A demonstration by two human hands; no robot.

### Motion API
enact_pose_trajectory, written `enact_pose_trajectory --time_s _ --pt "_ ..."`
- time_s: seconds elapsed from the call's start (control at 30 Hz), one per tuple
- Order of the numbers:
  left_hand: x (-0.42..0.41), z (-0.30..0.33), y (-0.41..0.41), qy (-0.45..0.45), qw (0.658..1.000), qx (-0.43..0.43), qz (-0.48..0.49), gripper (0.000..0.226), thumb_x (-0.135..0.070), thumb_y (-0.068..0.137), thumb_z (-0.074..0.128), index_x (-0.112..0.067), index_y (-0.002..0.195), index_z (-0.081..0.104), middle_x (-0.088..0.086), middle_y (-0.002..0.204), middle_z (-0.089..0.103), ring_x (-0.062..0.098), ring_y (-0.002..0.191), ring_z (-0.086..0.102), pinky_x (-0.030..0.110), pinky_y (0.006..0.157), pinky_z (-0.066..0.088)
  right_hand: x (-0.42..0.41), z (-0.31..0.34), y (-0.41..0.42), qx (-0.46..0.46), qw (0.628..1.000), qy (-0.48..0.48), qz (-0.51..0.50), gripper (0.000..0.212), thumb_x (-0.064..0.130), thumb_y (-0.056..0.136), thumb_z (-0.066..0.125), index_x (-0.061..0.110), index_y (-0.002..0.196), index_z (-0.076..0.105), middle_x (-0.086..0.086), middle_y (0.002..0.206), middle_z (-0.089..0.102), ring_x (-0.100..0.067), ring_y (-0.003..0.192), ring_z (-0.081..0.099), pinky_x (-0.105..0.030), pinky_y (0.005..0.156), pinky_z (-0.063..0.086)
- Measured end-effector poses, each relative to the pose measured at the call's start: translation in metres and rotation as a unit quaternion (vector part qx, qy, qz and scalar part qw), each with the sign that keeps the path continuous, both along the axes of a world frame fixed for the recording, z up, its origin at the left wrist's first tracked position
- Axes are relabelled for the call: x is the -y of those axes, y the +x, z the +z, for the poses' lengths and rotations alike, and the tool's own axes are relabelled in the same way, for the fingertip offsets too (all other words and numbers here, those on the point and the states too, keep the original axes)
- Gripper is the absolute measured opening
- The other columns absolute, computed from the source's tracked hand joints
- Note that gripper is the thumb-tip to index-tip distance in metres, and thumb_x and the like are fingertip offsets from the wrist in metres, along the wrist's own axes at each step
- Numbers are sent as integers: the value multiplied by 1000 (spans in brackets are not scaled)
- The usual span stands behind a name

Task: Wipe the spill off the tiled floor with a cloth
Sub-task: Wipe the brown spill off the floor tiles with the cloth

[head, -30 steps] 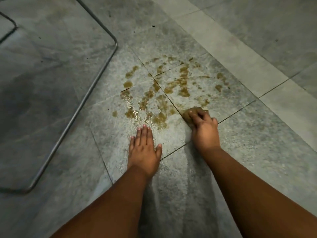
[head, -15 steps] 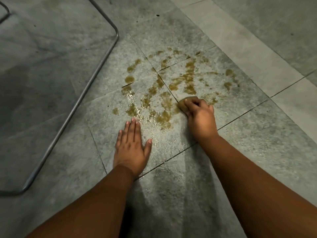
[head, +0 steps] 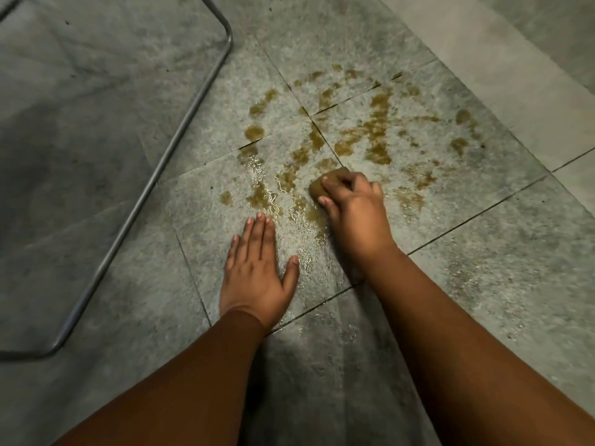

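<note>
- Head view: the right hand [head: 354, 207] has its fingers curled over a small wadded brown cloth [head: 323, 185], pressing it to the floor; only the far-left edge of the cloth shows past the fingertips.
- Just near-left of that hand, the left hand [head: 257, 268] lies flat, palm down, fingers straight and close together, thumb spread, bracing on wet tile and holding nothing.
- The spill [head: 360, 136] is a scatter of yellow-brown blotches and streaks. It starts right at the cloth and fans out beyond and to both sides of the right hand, with glistening wet film between the two hands.
- Progress looks early: most blotches are untouched, including those far-left and far-right of the cloth. The tile nearest the wrists carries only a thin wet sheen.
- Left to do, by my reading: sweep the whole patch, then take up the remaining wetness.
- The tiled floor [head: 483, 284] is grey, mottled and rough-looking, with dark grout lines crossing under the spill.
- Well left of the left hand, a bent metal tube frame [head: 180, 130] rests on the floor.
</note>
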State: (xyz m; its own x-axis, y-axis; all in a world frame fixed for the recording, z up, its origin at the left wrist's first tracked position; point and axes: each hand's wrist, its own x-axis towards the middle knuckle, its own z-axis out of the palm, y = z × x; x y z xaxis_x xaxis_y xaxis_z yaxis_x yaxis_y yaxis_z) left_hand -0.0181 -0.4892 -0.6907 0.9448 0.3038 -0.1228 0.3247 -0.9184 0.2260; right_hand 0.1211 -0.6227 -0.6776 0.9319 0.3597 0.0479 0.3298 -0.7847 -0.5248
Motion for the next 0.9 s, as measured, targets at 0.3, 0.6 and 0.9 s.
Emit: enact_pose_trajectory --time_s 0.3,0.6,0.9 --pt "0 1 0 -16 1000 19 1 67 -48 97 13 -15 156 5 0 163 -3 10 148 -11 33 120 -7 10 8 -91 -21 1000 1 0 42 38 96 52 31 138 50 -4 137 44 -21 108 36 -35 89 43" --pt "1 1 0 -12 1000 21 9 66 -43 97 19 -15 156 9 1 163 2 12 149 -5 34 121 -3 -21 0 -14 7 1000 -17 -4 43 19 97 51 32 138 49 -8 136 43 -27 114 36 -37 93 43" --pt "0 2 1 -19 1000 19 3 66 -44 97 15 -15 156 7 1 163 -1 11 148 -9 34 121 -5 2 14 -60 -25 997 9 70 42 26 95 55 32 136 51 -4 137 45 -20 110 35 -31 88 38"
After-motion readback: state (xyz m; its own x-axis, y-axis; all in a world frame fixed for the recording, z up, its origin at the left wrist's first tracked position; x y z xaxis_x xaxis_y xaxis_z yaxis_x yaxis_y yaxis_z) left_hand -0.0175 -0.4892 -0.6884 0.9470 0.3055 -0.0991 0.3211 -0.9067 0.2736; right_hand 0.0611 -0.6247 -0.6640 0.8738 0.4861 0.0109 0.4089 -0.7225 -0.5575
